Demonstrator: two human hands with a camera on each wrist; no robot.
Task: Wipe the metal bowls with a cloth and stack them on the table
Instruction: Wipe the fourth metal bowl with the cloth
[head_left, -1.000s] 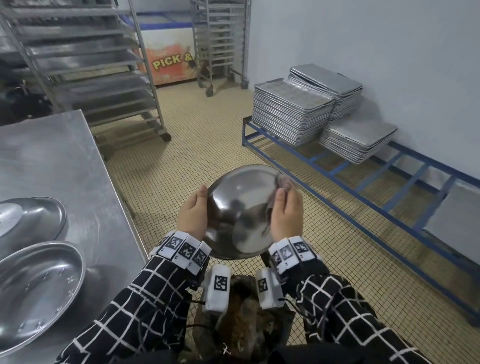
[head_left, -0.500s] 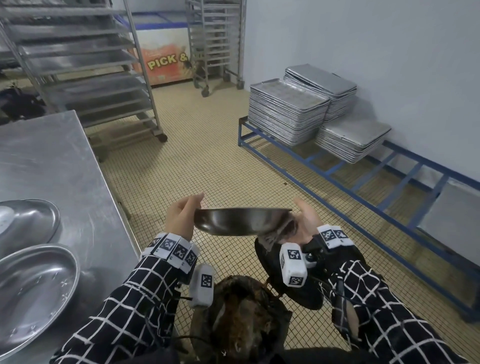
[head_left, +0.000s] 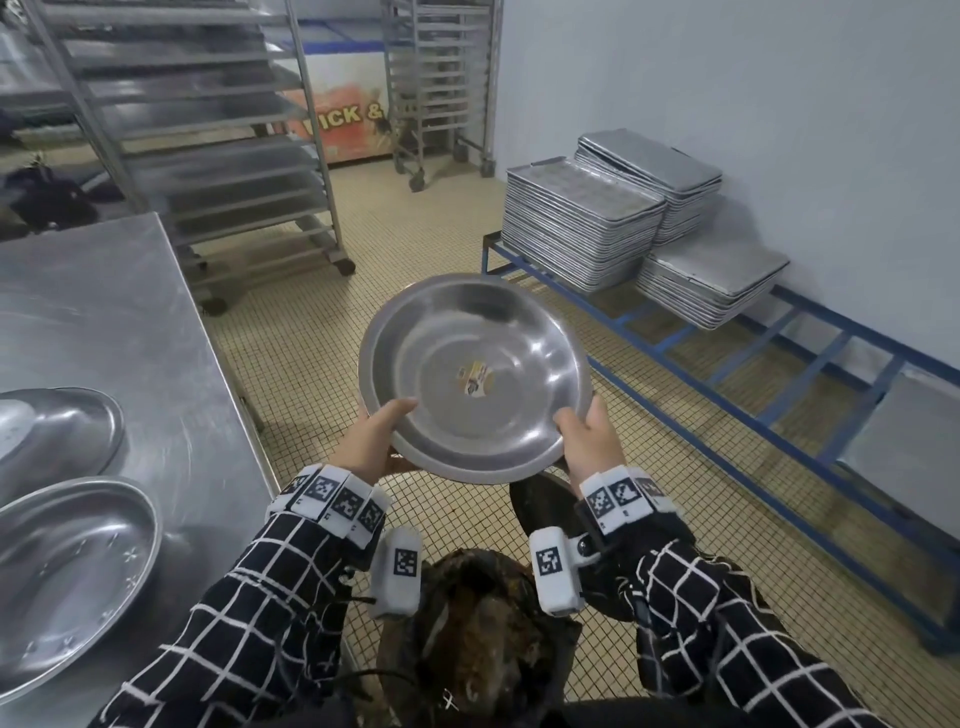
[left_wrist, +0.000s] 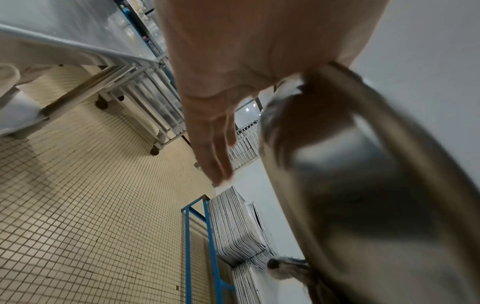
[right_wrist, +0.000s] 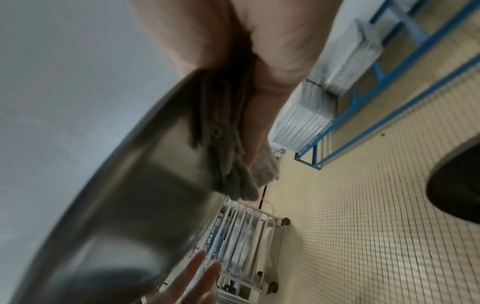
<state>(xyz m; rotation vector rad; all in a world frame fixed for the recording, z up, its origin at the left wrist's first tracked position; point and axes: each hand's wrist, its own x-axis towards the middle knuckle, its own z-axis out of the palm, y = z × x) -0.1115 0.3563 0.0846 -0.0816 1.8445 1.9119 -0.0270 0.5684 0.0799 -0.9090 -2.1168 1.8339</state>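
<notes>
Yellow-tiled floor (head_left: 322, 332) beneath us – round shiny metal bowl (head_left: 475, 376) held in air, hollow side facing us. Our left hand (head_left: 376, 441) at near-left rim, thumb over edge, fingers straight underneath. Our right hand (head_left: 587, 436) pinches near-right rim, pressing grey cloth (right_wrist: 228, 144) against underside. Steel table (head_left: 119, 332) at left – two more metal bowls (head_left: 67, 571) on it.

Steel table (head_left: 119, 322) bearing two bowls (head_left: 62, 571)

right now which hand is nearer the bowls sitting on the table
Left. The left hand grips the held bowl on the side toward the table bowls; the right hand grips its far side.
</notes>
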